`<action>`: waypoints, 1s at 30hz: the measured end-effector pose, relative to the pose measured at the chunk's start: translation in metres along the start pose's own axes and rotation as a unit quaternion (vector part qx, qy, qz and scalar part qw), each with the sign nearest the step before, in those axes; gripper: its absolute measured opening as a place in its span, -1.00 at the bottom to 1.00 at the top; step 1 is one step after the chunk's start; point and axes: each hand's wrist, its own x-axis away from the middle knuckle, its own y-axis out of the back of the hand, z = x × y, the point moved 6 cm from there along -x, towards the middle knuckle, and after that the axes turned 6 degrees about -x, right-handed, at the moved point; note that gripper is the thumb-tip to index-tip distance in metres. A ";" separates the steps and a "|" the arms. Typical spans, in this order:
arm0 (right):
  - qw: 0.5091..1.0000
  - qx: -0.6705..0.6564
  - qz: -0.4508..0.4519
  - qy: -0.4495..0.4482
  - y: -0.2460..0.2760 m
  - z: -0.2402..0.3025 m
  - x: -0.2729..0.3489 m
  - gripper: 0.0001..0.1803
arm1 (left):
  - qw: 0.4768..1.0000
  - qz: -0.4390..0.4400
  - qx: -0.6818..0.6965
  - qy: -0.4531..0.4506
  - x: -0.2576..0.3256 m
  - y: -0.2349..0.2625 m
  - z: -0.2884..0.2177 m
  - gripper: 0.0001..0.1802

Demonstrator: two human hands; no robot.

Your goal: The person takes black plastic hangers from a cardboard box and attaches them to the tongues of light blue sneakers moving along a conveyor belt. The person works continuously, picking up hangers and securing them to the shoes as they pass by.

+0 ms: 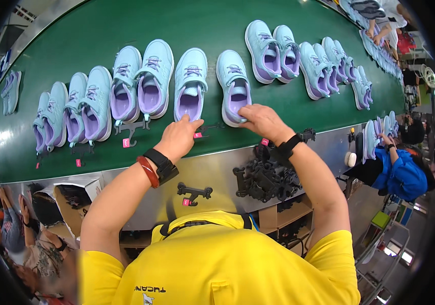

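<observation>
Two light-blue sneakers with lilac linings stand apart before me on the green belt, toes pointing away. My left hand [178, 138] pinches the heel of the left sneaker [192, 71]. Beside those fingers a black plastic shoe hanger [205, 130] with a pink tag shows, partly hidden; whether it is hooked to the shoe I cannot tell. My right hand [264, 122] grips the right sneaker [234, 76] at its heel, fingers at the collar. To the left, a pair of sneakers [154, 66] has another black hanger [132, 129] at its heels.
A metal ledge [212, 173] runs along the near side of the green belt [197, 25]. On it lie a heap of black hangers [268, 175] and a single hanger [194, 191]. More sneaker pairs line the belt on both sides. A person in blue [403, 173] works at the right.
</observation>
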 end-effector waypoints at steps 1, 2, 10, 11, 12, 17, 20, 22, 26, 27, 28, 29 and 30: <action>0.999 0.011 -0.030 0.026 -0.001 0.011 -0.006 -0.69 | 1.000 0.004 0.013 0.011 -0.001 -0.001 0.002 -0.44; 0.998 0.047 -0.020 0.022 -0.004 0.017 -0.010 -0.69 | 1.000 0.003 0.023 0.010 -0.001 -0.001 0.002 -0.49; 0.985 0.164 -0.026 0.054 0.004 0.048 -0.028 -0.75 | 0.998 0.019 0.036 0.038 -0.002 -0.002 0.001 -0.57; 0.983 0.165 -0.036 0.071 0.004 0.052 -0.029 -0.75 | 0.998 0.014 0.034 0.044 -0.002 -0.002 0.002 -0.56; 0.983 0.171 -0.021 0.063 0.002 0.051 -0.030 -0.76 | 0.998 0.009 0.043 0.042 -0.002 -0.002 0.002 -0.54; 0.977 0.205 0.009 0.057 -0.009 0.054 -0.033 -0.78 | 0.997 -0.002 0.057 0.055 -0.004 -0.005 0.004 -0.51; 0.977 0.206 0.015 0.059 -0.009 0.055 -0.032 -0.79 | 0.998 0.006 0.037 0.049 -0.004 -0.006 0.004 -0.59; 0.980 0.190 -0.007 0.061 -0.005 0.056 -0.032 -0.79 | 0.998 0.008 0.043 0.054 -0.004 -0.005 0.004 -0.59; 0.981 0.186 -0.007 0.055 -0.001 0.056 -0.031 -0.80 | 0.997 0.014 0.039 0.070 -0.004 -0.003 0.004 -0.60; 0.981 0.187 -0.007 0.057 -0.001 0.057 -0.032 -0.81 | 0.997 0.016 0.040 0.066 -0.005 -0.003 0.002 -0.61; 0.980 0.188 -0.007 0.059 -0.003 0.058 -0.033 -0.82 | 0.997 0.015 0.039 0.066 -0.005 -0.002 0.001 -0.61; 0.980 0.192 0.000 0.047 -0.005 0.056 -0.035 -0.83 | 0.997 0.022 0.035 0.072 -0.005 -0.002 0.001 -0.62; 0.977 0.206 0.005 0.055 -0.007 0.057 -0.037 -0.84 | 0.997 0.019 0.050 0.060 -0.006 0.000 -0.001 -0.63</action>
